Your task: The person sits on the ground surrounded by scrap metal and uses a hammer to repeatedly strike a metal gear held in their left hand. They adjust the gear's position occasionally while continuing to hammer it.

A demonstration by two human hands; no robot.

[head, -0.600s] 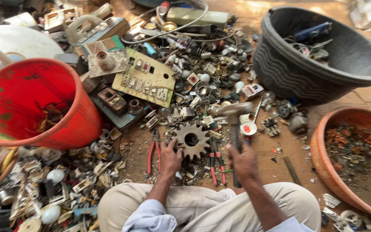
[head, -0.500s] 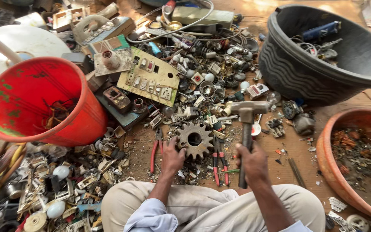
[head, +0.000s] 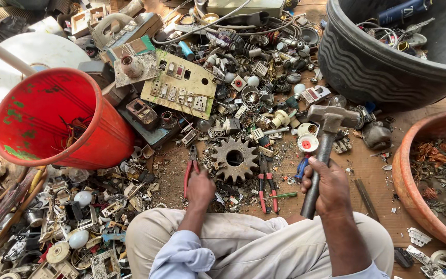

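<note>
Two hands: right hand [head: 330,187] grips hammer [head: 326,139]; left hand [head: 201,188] maybe fisted nr gear [head: 235,158].

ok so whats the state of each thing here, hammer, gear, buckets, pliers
hammer: raised, gripped by the right hand
gear: flat on the ground
left hand: fisted beside the gear
red bucket: tipped on its side
black tub: upright, holding scrap
red-handled pliers: lying on the ground, not held

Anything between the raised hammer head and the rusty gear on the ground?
Nothing visible. The right hand holds the steel-headed hammer up and right of the rusty toothed gear. The left hand rests beside the gear's lower left edge, close to it; red-handled pliers lie alongside.
</note>
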